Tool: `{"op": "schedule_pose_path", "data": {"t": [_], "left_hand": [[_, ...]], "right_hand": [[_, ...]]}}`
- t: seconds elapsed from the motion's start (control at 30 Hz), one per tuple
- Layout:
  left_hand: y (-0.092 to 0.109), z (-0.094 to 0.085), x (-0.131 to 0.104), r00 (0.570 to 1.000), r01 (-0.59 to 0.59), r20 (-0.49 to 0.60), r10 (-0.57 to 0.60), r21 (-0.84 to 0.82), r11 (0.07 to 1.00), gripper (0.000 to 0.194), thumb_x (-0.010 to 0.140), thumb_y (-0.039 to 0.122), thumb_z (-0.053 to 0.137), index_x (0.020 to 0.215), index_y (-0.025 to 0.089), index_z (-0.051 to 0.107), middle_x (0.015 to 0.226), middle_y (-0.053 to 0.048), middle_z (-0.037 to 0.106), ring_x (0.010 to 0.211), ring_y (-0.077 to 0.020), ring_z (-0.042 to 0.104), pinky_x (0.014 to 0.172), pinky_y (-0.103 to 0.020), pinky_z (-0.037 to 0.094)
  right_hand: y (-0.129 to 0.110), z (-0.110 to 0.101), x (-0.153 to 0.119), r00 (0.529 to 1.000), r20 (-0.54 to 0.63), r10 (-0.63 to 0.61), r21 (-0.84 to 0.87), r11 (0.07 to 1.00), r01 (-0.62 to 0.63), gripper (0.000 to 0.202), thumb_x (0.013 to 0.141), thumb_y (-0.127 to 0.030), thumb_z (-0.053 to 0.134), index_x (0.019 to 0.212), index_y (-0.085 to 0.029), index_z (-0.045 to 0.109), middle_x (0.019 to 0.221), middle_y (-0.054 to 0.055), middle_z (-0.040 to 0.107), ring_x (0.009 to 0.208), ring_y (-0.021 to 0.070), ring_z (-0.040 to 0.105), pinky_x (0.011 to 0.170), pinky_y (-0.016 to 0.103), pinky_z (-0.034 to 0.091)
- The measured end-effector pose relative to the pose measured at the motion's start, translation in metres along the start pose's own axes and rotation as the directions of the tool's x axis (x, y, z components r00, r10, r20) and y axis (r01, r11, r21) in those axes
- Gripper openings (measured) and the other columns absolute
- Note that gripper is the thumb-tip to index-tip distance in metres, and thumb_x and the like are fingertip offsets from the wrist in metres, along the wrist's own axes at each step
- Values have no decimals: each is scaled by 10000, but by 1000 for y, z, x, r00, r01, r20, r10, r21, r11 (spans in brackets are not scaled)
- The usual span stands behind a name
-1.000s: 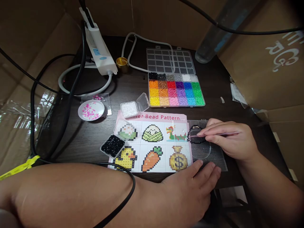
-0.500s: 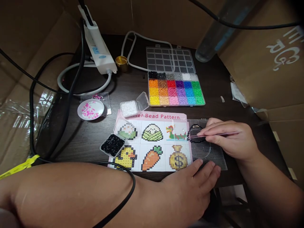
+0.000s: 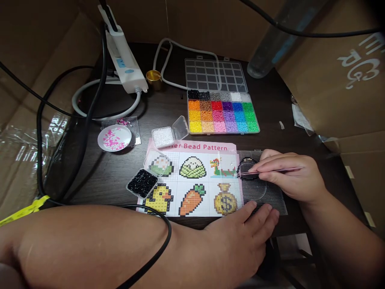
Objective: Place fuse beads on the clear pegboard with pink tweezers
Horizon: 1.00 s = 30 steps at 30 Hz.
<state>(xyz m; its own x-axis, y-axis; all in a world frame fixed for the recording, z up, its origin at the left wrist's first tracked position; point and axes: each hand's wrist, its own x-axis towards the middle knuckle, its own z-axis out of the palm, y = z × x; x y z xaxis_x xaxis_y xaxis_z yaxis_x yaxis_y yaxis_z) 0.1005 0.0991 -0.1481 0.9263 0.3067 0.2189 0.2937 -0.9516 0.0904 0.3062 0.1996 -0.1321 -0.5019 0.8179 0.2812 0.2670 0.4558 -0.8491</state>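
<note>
Pinched in my right hand (image 3: 288, 174) is a pair of pink tweezers (image 3: 278, 170), its tips at a curved line of black beads (image 3: 246, 159) on a clear pegboard (image 3: 272, 202). Whether a bead sits between the tips is too small to tell. My left hand (image 3: 249, 237) rests with fingers stretched out on the pegboard's near edge. The pegboard overlaps the right side of a printed bead pattern sheet (image 3: 192, 160). On the sheet's left edge stands an open small box of black beads (image 3: 142, 184); an open box of white beads (image 3: 163, 137) stands above it.
A sectioned case of coloured beads (image 3: 224, 112) lies open behind the sheet. To the left are a white dish of pink and white beads (image 3: 114, 138), a power strip (image 3: 128, 68) and a gold cup (image 3: 154, 79). A black cable (image 3: 153, 259) crosses my left forearm.
Almost nothing differs. My right hand and the tweezers have shifted very slightly left at the black beads; my left hand stays in place.
</note>
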Motion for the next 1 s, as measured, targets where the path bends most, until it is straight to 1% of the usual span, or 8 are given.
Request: {"op": "schedule_pose_path", "data": {"t": [0.2, 0.37, 0.6, 0.8, 1.0], "left_hand": [[-2, -3, 0, 1000, -16, 12, 16, -2, 1000, 384, 900, 358, 500, 1220, 274, 695, 1535, -149, 427, 1421, -309, 406, 1142, -477, 227], [-4, -5, 0, 999, -16, 30, 15, 12, 1000, 378, 902, 372, 492, 1208, 295, 700, 1534, -134, 432, 1417, -299, 415, 1139, -467, 244], [-1, -2, 1, 1000, -4, 11, 4, 1, 1000, 378, 898, 372, 500, 1204, 284, 704, 1532, -128, 437, 1422, -296, 407, 1144, -460, 245], [-1, 1, 1, 1000, -1, -14, 1, -2, 1000, 386, 905, 354, 486, 1219, 268, 696, 1526, -141, 442, 1421, -318, 404, 1154, -496, 209], [0, 4, 1, 999, 4, -40, -4, -3, 1000, 388, 909, 356, 481, 1217, 261, 697, 1520, -144, 449, 1413, -318, 413, 1150, -493, 206]], "right_hand": [[-1, 1, 0, 1000, -7, 6, 16, 1000, -6, 311, 781, -73, 731, 961, -319, 791, 879, 15, 787, 725, 191, 694, 617, 351, 532], [-1, 1, 0, 1000, -17, -15, 13, 1000, 16, 316, 779, -51, 726, 955, -304, 791, 880, 19, 787, 719, 184, 688, 615, 342, 525], [0, 1, -1, 999, -30, -23, 19, 1000, 23, 338, 776, -25, 717, 964, -297, 789, 888, 22, 785, 741, 186, 684, 628, 342, 525], [1, 0, -1, 1000, -24, -17, 18, 1000, 17, 336, 777, -31, 723, 971, -299, 786, 887, 19, 785, 743, 184, 686, 643, 346, 526], [1, 0, -1, 1000, -22, -21, 19, 1000, 21, 340, 779, -34, 723, 983, -298, 784, 897, 20, 786, 744, 182, 688, 645, 348, 528]]}}
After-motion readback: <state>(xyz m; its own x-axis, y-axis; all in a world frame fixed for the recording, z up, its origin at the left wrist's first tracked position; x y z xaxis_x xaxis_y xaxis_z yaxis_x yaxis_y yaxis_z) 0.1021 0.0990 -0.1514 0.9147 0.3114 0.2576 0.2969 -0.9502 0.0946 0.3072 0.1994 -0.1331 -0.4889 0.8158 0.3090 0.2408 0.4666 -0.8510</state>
